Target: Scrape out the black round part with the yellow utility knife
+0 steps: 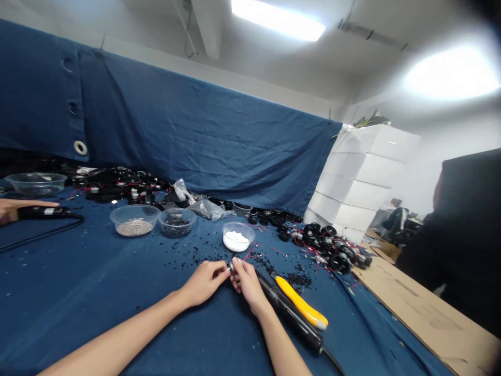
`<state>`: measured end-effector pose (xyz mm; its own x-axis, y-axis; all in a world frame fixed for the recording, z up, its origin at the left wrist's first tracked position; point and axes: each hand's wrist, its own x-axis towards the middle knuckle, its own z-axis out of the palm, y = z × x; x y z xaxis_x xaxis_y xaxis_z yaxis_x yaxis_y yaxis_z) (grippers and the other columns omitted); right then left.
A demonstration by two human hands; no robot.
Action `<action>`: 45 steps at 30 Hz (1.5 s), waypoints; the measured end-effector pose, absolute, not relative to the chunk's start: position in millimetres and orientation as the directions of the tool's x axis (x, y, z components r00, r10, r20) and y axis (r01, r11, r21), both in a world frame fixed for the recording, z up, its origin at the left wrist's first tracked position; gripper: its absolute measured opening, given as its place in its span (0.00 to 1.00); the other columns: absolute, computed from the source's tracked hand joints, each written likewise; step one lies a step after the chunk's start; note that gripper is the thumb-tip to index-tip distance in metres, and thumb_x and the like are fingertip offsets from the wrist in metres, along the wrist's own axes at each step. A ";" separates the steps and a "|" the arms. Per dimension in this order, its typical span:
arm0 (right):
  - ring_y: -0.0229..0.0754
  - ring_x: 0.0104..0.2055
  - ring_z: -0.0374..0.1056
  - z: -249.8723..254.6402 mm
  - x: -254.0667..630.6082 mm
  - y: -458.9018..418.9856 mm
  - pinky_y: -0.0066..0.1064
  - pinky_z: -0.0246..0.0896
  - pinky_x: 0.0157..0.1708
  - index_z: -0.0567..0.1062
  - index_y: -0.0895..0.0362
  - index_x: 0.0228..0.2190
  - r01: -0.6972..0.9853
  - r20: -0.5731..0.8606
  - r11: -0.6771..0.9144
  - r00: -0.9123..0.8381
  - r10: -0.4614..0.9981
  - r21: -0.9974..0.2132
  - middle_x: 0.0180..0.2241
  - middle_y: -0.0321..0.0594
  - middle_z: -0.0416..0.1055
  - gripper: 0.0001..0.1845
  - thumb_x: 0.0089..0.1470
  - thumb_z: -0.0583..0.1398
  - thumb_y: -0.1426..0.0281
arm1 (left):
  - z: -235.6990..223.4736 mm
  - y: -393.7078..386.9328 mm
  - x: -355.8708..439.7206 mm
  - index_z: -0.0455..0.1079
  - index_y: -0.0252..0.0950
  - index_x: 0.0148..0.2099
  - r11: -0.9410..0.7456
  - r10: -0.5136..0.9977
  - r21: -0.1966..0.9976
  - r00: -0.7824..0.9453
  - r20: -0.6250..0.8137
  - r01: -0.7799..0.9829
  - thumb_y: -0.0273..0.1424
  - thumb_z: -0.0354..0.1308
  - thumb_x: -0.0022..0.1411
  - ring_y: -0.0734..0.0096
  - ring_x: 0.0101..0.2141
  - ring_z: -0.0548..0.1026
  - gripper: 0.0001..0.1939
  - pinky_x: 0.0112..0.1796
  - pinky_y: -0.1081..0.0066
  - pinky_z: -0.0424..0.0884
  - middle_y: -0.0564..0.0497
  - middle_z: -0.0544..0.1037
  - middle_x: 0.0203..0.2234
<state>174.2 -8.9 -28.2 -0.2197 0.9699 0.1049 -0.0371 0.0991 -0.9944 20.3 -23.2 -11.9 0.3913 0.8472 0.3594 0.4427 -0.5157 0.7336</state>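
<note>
My left hand [204, 282] and my right hand [247, 282] meet at the middle of the blue cloth table [78, 292]. Both pinch a small metallic part [230, 267] between their fingertips; it is too small to name. A thin red wire [250, 251] runs from near the fingertips toward the back. Just right of my right hand lie a black electric tool [291, 316] with a cable and a yellow-handled tool [300, 309]. Small dark bits [274, 269] are scattered on the cloth around my hands.
A bowl of white pieces [237, 236], a bowl of dark bits [177, 222], a bowl of grey bits [135, 220] and an empty bowl [36, 183] stand behind. Black parts with red wires [332, 248] pile at right. Another person's hand [13, 209] holds a black tool at left. A dark-clothed person [465, 235] stands right.
</note>
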 end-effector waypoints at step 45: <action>0.51 0.41 0.70 -14.5 361.5 -53.9 0.37 0.62 0.42 0.75 0.59 0.39 0.883 0.136 0.140 -0.088 0.987 -0.448 0.39 0.49 0.75 0.21 0.52 0.56 0.56 | 0.2 -27.4 23.5 0.71 0.32 0.44 -0.387 0.888 0.921 0.257 0.382 -0.030 0.37 0.59 0.60 0.64 0.37 0.78 0.15 0.42 0.66 0.71 0.47 0.81 0.34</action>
